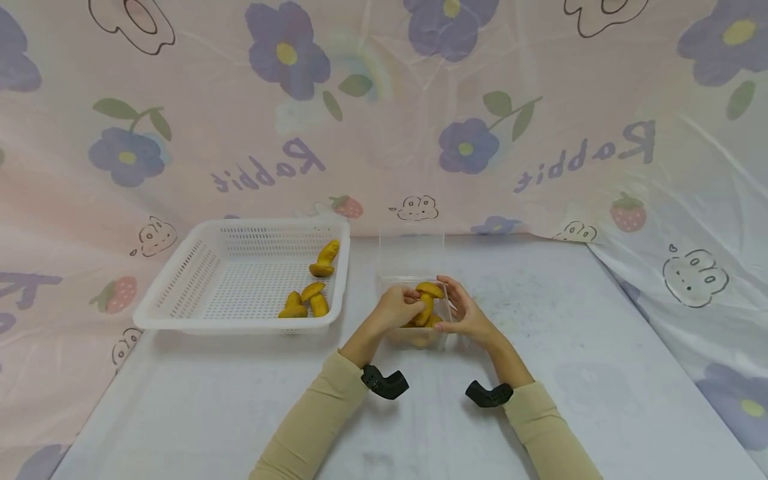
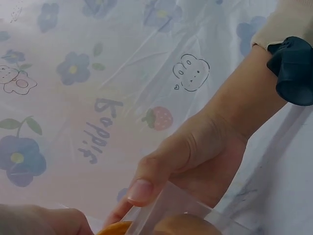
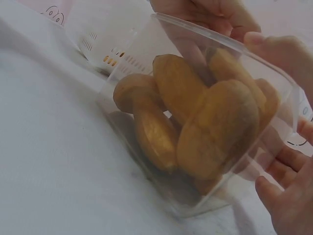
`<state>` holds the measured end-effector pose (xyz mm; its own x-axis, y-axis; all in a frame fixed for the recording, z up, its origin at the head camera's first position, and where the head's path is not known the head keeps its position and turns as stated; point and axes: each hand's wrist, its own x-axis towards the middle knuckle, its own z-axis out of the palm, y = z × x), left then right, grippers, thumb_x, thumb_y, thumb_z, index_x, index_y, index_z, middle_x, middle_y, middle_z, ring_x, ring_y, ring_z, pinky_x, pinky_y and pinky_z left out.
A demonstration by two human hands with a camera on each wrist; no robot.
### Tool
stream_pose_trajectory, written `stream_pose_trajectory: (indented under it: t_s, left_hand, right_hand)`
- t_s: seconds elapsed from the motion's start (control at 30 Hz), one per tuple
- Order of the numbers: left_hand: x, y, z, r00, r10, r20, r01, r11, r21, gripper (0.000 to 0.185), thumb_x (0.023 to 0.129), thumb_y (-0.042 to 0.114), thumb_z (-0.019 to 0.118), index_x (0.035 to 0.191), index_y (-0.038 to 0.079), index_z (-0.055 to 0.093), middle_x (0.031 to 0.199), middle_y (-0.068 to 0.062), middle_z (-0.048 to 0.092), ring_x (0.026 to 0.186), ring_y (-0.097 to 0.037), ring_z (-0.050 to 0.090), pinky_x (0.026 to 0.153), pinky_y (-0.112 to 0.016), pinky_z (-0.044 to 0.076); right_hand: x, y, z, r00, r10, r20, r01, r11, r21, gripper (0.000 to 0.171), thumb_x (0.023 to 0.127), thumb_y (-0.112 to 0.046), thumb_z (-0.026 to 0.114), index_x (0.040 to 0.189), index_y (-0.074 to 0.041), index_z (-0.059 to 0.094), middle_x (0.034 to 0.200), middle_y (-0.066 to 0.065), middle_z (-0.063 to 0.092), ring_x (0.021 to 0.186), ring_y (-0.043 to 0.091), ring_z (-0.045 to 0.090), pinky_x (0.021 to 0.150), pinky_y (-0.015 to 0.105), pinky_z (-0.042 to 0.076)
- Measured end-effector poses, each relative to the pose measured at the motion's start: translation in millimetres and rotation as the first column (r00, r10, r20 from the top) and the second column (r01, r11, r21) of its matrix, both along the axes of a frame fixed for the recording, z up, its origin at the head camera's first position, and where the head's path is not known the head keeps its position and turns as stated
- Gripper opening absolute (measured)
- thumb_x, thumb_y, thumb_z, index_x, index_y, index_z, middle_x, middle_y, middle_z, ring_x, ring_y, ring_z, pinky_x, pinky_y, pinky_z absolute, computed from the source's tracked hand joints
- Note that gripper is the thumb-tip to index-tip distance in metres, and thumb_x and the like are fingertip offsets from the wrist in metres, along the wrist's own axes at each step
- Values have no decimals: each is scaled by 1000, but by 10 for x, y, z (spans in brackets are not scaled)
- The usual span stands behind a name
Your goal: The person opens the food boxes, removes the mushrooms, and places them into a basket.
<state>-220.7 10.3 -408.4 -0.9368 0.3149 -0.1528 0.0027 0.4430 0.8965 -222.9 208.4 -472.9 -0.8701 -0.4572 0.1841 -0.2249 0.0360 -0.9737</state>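
Observation:
In the head view, a clear plastic box (image 1: 414, 339) with several yellow-brown mushrooms inside stands on the table, its clear lid (image 1: 411, 253) raised at the back. My left hand (image 1: 397, 307) pinches a mushroom (image 1: 427, 303) by its stem, cap up, over the box opening. My right hand (image 1: 471, 319) holds the box's right side, thumb toward the near corner and fingers round the far part. Through the wall, the right wrist view shows mushrooms (image 3: 217, 129) piled together. The left wrist view has my right thumb (image 2: 142, 190) at the box rim.
To the left stands a white perforated basket (image 1: 240, 323) holding 3 mushrooms (image 1: 318, 300) along its right side. A patterned cloth (image 1: 384, 133) hangs behind the white table (image 1: 564, 320). Black wrist mounts (image 1: 384, 383) stick out from both sleeves.

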Motion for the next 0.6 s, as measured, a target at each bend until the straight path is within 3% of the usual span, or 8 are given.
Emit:
stream_pose_trajectory:
  t_s: [0.23,0.6]
  left_hand:
    - [28,26,-5,1000,20,22,-20,1000,-4,38,87,14,69,115,-9,60,116,-24,67,107,-32,66,82,-29,61]
    - [29,13,-7,999,38,12,-38,999,0,42,85,14,73,118,-9,61,120,-24,66,114,-34,64,90,-35,59]
  right_hand:
    - [7,7,-3,1000,-3,-1,3,1000,6,98,80,-15,77,152,-3,13,159,30,12,147,48,9,115,72,11]
    - [7,6,-1,1000,-7,1,7,1000,16,95,81,-12,76,152,-3,13,159,29,11,148,48,9,115,71,11]
